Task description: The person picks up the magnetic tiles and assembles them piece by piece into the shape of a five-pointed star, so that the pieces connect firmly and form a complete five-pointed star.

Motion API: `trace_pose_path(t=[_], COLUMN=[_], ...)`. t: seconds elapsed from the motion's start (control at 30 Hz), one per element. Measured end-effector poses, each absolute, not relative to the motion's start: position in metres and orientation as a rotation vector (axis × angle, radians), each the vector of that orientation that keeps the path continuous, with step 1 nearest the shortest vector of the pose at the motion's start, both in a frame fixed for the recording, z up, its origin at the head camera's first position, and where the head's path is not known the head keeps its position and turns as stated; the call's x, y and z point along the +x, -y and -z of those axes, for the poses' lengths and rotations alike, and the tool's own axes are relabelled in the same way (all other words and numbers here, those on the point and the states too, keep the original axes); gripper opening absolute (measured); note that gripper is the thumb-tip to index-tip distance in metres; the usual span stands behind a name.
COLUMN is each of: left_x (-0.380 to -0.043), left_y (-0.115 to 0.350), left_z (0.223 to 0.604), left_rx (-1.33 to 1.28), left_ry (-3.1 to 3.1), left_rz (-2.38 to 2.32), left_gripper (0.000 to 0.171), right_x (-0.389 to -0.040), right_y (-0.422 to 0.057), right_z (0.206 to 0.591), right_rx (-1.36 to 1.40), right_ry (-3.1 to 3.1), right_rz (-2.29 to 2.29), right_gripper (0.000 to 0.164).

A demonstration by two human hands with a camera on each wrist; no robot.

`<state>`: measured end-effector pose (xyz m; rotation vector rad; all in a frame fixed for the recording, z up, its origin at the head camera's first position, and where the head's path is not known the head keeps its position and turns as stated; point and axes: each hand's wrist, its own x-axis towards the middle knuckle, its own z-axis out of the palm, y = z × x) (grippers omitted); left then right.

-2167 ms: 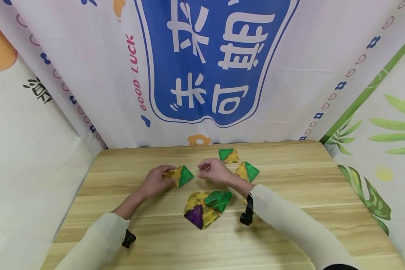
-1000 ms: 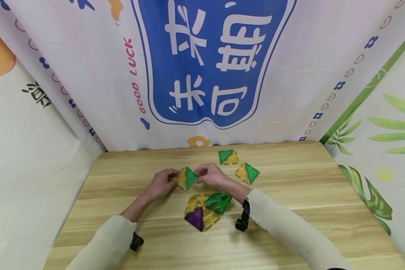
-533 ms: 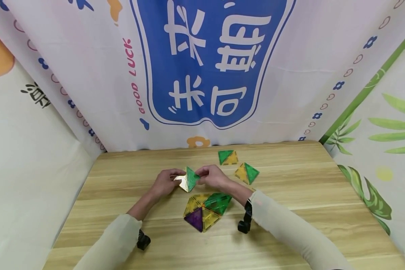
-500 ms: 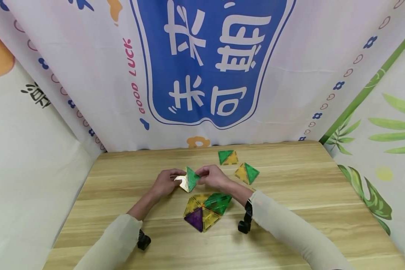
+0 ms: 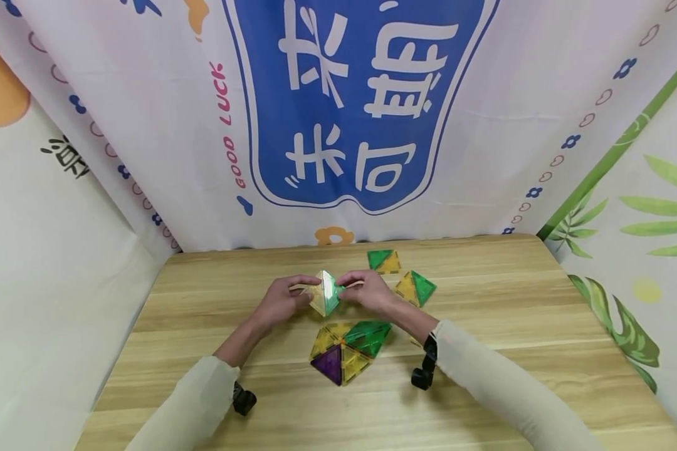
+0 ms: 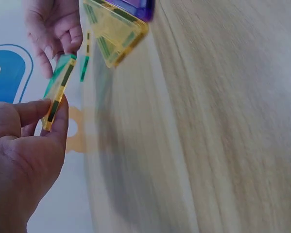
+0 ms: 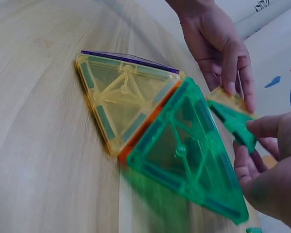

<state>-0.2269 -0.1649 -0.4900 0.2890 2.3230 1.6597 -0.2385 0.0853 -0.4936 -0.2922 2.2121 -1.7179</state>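
My left hand (image 5: pixel 280 299) pinches the yellow triangular magnetic tile (image 5: pixel 318 299) between thumb and fingers. Joined to it edge to edge is a green triangular magnetic tile (image 5: pixel 331 291), whose outer corner my right hand (image 5: pixel 370 291) pinches. The left wrist view shows this pair tilted, raised over the table. Just nearer stands a raised structure of magnetic tiles: a purple triangle (image 5: pixel 328 364) at its front left, a yellow triangle (image 7: pixel 126 92) beside it and green tiles (image 7: pixel 184 150) on its right. Orange shows along a seam between yellow and green.
Two more green-and-yellow tile pairs lie on the wooden table (image 5: pixel 203 288): one pair (image 5: pixel 385 261) near the back edge, another pair (image 5: pixel 415 288) beside my right forearm. A bit of yellow tile (image 5: pixel 415 342) peeks from behind my right wrist. A printed curtain (image 5: pixel 485 156) hangs behind.
At first only my left hand held the pair, with my right hand apart. My right hand then took the green side. Both hands have moved right with the pair, and light now glints off the green tile.
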Motion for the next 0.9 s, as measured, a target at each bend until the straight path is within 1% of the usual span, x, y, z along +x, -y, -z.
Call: trace_pose_path(t=[0.2,0.37,0.57,0.77,0.9], left_x=[-0.225,-0.224,-0.223,-0.220,-0.218], left_y=[0.158,0.153,0.150,0.147,0.144], left_z=[0.486,0.485,0.487,0.500,0.505], left_rx=[0.360,0.430,0.434,0.398,0.353], left_ry=[-2.179,-2.114,-2.042,-1.972,-1.937], left_rz=[-1.727,-1.718,-1.728,-1.739,-1.778], left_gripper=[0.034,0.032,0.031,0.032,0.032], right_x=[-0.235,-0.233,-0.231,-0.229,-0.228], right_y=[-0.108,-0.122,-0.128,-0.130,-0.130], right_z=[0.493,0.496,0.504,0.518,0.523], right_rx=[-0.426,-0.483,-0.459,-0.387,-0.402], right_ry=[-2.139,-2.084,-1.967,-1.888,-1.898], right_rz=[1.725,1.733,1.779,1.801,1.795], right_gripper=[0.024,0.024,0.025,0.022,0.022])
